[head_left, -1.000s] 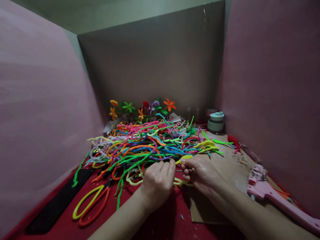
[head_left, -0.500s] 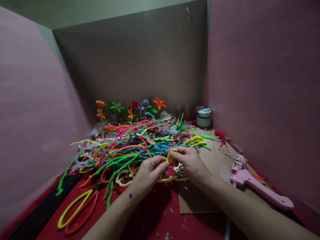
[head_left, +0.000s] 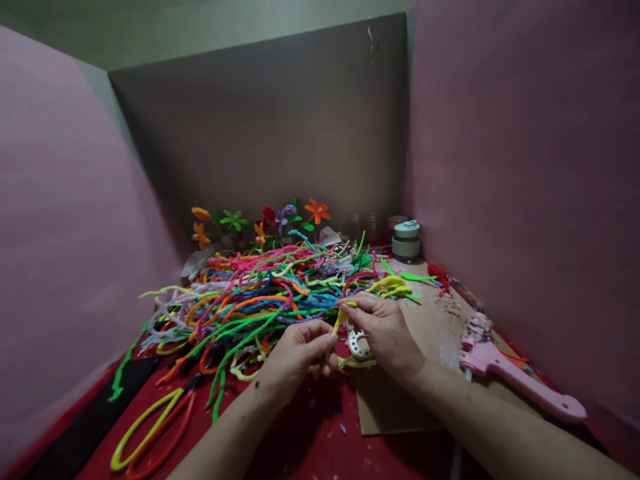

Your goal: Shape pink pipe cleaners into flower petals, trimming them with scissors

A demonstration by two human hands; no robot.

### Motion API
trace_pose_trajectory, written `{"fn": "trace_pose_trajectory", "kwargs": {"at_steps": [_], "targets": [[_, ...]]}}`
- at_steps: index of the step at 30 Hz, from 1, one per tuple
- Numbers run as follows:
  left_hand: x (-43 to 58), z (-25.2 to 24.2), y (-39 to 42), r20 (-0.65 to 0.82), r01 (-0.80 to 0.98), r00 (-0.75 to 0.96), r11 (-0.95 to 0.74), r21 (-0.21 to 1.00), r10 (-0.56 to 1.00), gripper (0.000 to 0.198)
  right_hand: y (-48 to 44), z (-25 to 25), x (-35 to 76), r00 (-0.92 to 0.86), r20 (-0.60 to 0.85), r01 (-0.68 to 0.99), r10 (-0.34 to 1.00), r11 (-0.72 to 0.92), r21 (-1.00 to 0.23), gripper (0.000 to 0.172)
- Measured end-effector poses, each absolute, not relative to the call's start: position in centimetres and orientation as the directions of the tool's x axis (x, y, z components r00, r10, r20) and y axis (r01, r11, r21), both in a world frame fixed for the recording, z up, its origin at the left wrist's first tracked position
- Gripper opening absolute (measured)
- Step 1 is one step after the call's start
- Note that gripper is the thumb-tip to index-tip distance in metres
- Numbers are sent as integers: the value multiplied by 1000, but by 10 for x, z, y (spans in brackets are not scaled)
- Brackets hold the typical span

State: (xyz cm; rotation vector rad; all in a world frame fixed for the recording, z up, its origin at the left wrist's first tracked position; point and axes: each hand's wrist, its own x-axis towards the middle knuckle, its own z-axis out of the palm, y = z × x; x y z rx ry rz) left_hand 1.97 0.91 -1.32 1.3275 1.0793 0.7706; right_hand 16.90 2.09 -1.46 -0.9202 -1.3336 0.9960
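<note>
I see scissors (head_left: 150, 427) nearest, then my left hand (head_left: 297, 350) and right hand (head_left: 385, 330) both pinching a yellow pipe cleaner (head_left: 340, 319) (just above a white reel (head_left: 359, 345)), the bright pile (head_left: 250, 297) behind, flowers (head_left: 260, 220) farthest

Scissors (head_left: 150, 430) left of pile (head_left: 260, 293); glue gun (head_left: 515, 383) right.

No text, label, brand, number or sign is readable here; the pink glue gun (head_left: 503, 371) on the worktop (head_left: 310, 443) bears dark marks near its head, too blurred to make out; the white roll (head_left: 359, 345) beside the right hand (head_left: 386, 331) shows a pattern too small to read; the round tins (head_left: 406, 241) at the back are too dim to tell.
</note>
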Motion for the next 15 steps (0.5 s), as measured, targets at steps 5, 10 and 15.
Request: {"fn": "trace_pose_trajectory", "kwargs": {"at_steps": [5,10,15], "targets": [[21,-11,11,-119,233,225,65,970,967,22,21,-13,169,11,295,-88,956,294,-952,17],[20,-5,12,-135,260,276,61,964,952,25,22,-14,167,0,165,-223,986,161,-961,18],[5,1,21,-158,152,226,125,980,961,25,23,-19,164,-46,33,-153,998,26,-988,16]]}}
